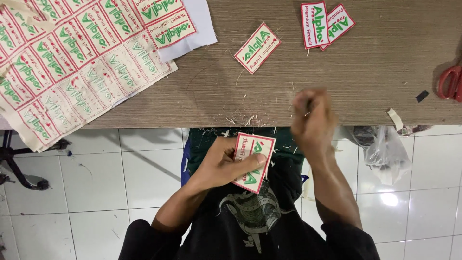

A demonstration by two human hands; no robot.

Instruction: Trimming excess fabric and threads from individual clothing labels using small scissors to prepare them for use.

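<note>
Low in the middle of the frame, the left hand (219,163) has its grip closed on one cloth patch (253,161), white with a red border and green stitching. The thumb lies across the patch's face, and the patch is held over the lap, just below the worktop (337,77) edge. The right hand (313,115) is up and to the right of it, at the worktop edge. It is blurred, so I cannot tell if its grip is closed on anything. Small thread bits (243,120) lie along the edge. Farther up, one loose patch (257,48) lies in the upper middle, and a pair of patches (325,24) lies at the top right. A big uncut patch sheet (72,62) fills the upper left. Red scissors (450,82) sit at the right edge. A clear plastic bag (385,151) hangs lower right.
</note>
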